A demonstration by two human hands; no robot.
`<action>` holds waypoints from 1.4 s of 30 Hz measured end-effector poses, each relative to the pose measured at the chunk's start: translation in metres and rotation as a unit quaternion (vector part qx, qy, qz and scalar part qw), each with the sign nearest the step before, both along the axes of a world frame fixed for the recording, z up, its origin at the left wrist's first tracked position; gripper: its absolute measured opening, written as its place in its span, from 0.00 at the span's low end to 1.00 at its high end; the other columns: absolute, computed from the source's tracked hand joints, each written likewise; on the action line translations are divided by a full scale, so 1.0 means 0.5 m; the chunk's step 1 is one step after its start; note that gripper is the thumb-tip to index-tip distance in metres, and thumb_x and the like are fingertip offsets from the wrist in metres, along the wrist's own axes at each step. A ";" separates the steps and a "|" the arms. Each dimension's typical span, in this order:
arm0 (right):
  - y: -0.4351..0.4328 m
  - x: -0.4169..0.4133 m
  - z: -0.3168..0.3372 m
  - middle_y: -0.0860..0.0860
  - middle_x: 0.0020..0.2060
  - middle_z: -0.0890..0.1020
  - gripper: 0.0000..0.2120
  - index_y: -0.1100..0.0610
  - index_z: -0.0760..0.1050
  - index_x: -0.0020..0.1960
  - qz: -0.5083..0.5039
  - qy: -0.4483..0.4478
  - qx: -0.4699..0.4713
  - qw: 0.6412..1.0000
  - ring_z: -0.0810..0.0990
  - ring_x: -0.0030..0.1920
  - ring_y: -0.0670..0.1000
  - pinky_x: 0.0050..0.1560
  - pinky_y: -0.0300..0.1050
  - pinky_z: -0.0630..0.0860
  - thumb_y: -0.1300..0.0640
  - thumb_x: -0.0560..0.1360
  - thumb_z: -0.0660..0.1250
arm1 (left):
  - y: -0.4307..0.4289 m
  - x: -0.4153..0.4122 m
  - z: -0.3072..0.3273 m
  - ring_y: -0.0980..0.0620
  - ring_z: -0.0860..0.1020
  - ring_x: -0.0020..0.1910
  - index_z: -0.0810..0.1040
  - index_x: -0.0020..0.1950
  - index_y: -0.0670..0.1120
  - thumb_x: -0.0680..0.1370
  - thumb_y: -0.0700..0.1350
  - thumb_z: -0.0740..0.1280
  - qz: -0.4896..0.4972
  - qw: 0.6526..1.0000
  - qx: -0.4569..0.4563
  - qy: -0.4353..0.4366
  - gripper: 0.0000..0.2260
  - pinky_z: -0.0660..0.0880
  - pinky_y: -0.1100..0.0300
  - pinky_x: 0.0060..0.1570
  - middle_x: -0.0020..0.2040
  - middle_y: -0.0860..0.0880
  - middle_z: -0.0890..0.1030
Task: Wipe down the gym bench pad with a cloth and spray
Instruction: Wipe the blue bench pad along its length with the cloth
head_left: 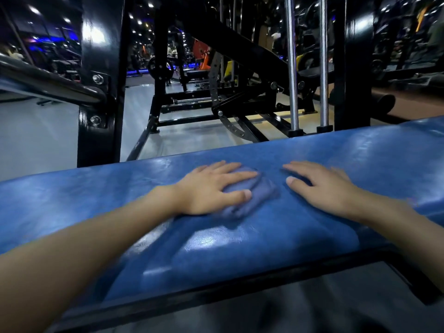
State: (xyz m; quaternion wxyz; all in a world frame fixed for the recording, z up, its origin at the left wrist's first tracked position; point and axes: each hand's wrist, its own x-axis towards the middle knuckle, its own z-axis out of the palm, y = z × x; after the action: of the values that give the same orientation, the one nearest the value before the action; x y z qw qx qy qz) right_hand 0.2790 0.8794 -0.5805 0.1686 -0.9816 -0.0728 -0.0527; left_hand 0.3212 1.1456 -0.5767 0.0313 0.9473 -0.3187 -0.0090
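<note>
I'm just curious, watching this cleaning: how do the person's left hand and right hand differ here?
The left hand covers a folded blue cloth; the right hand lies on the bare bench pad. The left fingers arch over the cloth; the right fingers lie flatter. Both rest palm down.
</note>
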 end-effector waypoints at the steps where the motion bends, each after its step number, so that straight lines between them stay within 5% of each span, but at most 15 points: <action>1: 0.007 -0.003 -0.004 0.40 0.77 0.60 0.24 0.40 0.62 0.75 0.009 0.013 -0.014 1.000 0.52 0.78 0.44 0.76 0.60 0.45 0.38 0.80 0.51 | 0.026 0.026 0.002 0.51 0.53 0.79 0.52 0.75 0.71 0.70 0.76 0.43 0.024 1.000 -0.008 -0.001 0.34 0.50 0.43 0.76 0.80 0.55 0.56; 7: 0.006 -0.008 -0.012 0.39 0.78 0.55 0.27 0.39 0.58 0.76 0.017 0.018 -0.045 0.999 0.49 0.78 0.42 0.76 0.56 0.43 0.35 0.78 0.46 | 0.159 0.147 0.016 0.47 0.59 0.77 0.54 0.77 0.68 0.69 0.75 0.43 0.234 0.972 0.002 0.007 0.35 0.54 0.42 0.73 0.79 0.53 0.60; 10: 0.010 -0.007 -0.014 0.39 0.78 0.55 0.27 0.39 0.57 0.76 0.014 0.013 -0.058 0.998 0.48 0.78 0.42 0.76 0.57 0.44 0.36 0.79 0.45 | 0.157 0.163 0.005 0.45 0.60 0.76 0.53 0.76 0.69 0.73 0.73 0.44 0.259 0.966 0.015 -0.001 0.31 0.55 0.39 0.72 0.79 0.54 0.60; 15: 0.015 -0.007 -0.011 0.39 0.77 0.57 0.25 0.39 0.58 0.76 0.005 0.009 -0.060 0.998 0.50 0.77 0.41 0.76 0.56 0.44 0.38 0.80 0.47 | 0.102 0.079 0.006 0.46 0.56 0.78 0.51 0.76 0.70 0.71 0.73 0.40 0.193 0.981 0.036 -0.006 0.33 0.53 0.39 0.73 0.80 0.53 0.56; 22: 0.011 -0.003 -0.012 0.41 0.78 0.57 0.24 0.39 0.58 0.76 0.006 0.011 -0.052 0.999 0.50 0.77 0.42 0.76 0.56 0.43 0.39 0.81 0.47 | -0.014 -0.126 0.008 0.50 0.47 0.80 0.47 0.76 0.70 0.72 0.72 0.40 -0.052 0.997 0.052 -0.026 0.31 0.48 0.46 0.76 0.82 0.55 0.49; 28: 0.010 -0.002 -0.011 0.41 0.78 0.57 0.25 0.39 0.58 0.76 0.006 0.015 -0.050 0.999 0.50 0.77 0.43 0.76 0.56 0.44 0.38 0.80 0.47 | -0.005 -0.102 0.017 0.54 0.47 0.79 0.46 0.75 0.73 0.73 0.72 0.44 -0.065 0.997 0.036 0.017 0.29 0.45 0.47 0.76 0.81 0.56 0.50; 34: 0.015 -0.006 0.002 0.41 0.77 0.58 0.24 0.40 0.59 0.76 -0.003 0.033 -0.066 0.997 0.52 0.77 0.44 0.76 0.59 0.44 0.40 0.81 0.48 | 0.069 0.022 0.012 0.52 0.55 0.78 0.52 0.76 0.70 0.70 0.75 0.43 0.046 0.999 0.004 0.012 0.34 0.50 0.44 0.76 0.80 0.54 0.57; 38: 0.067 0.005 0.021 0.42 0.72 0.67 0.20 0.44 0.67 0.71 0.007 0.000 -0.071 0.997 0.58 0.75 0.46 0.75 0.64 0.45 0.46 0.81 0.53 | 0.169 0.113 0.016 0.48 0.59 0.77 0.55 0.77 0.67 0.67 0.76 0.42 0.172 0.985 -0.015 0.005 0.39 0.53 0.44 0.75 0.79 0.52 0.61; 42: 0.115 -0.008 0.000 0.41 0.77 0.57 0.23 0.39 0.59 0.76 0.032 0.033 -0.053 0.998 0.49 0.78 0.44 0.75 0.62 0.41 0.41 0.81 0.49 | 0.218 0.152 0.007 0.46 0.62 0.75 0.55 0.76 0.68 0.66 0.76 0.41 0.220 0.975 -0.009 -0.002 0.39 0.56 0.42 0.73 0.77 0.53 0.63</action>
State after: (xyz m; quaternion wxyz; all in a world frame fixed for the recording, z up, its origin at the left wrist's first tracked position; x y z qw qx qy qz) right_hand 0.2749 0.9367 -0.5806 0.1207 -0.9875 -0.1009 -0.0115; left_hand 0.3974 1.2546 -0.5734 0.0403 0.9939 -0.1026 0.0031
